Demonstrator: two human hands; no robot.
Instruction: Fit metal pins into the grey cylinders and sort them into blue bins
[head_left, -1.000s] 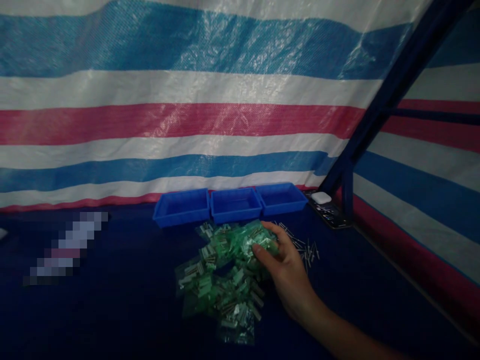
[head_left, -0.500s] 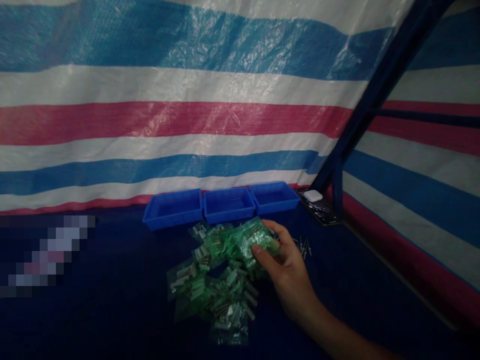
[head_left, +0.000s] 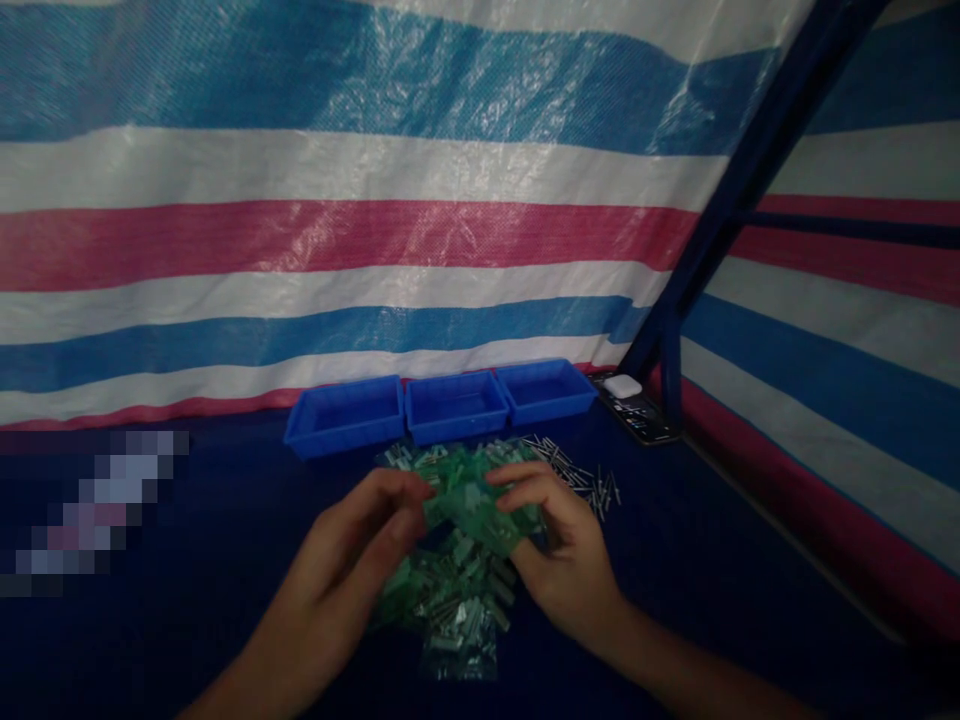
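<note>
My right hand (head_left: 566,555) grips a small green plastic bag (head_left: 480,515) above a heap of bags, thumb below and fingers curled over its right side. My left hand (head_left: 349,560) is at the left edge of this bag, its thumb and forefinger bent close together. The fingertips are blurred, so whether they pinch the bag cannot be made out. Under and between the hands lies the heap of small clear and greenish bags (head_left: 461,630), holding slim pale and metallic pieces. Thin metal pins (head_left: 604,492) lie loose just beyond my right hand.
Three blue plastic trays stand in a row at the back: left tray (head_left: 346,415), middle tray (head_left: 457,408) and right tray (head_left: 547,390). A phone (head_left: 645,418) with a white case (head_left: 622,386) on it lies at the right. Striped sheeting (head_left: 375,235) and a dark frame bar (head_left: 671,290) enclose the dark blue table.
My left hand has come into view from the lower left, up to the green bag. My right hand has lowered slightly and turned the bag, uncovering more loose pins behind.
</note>
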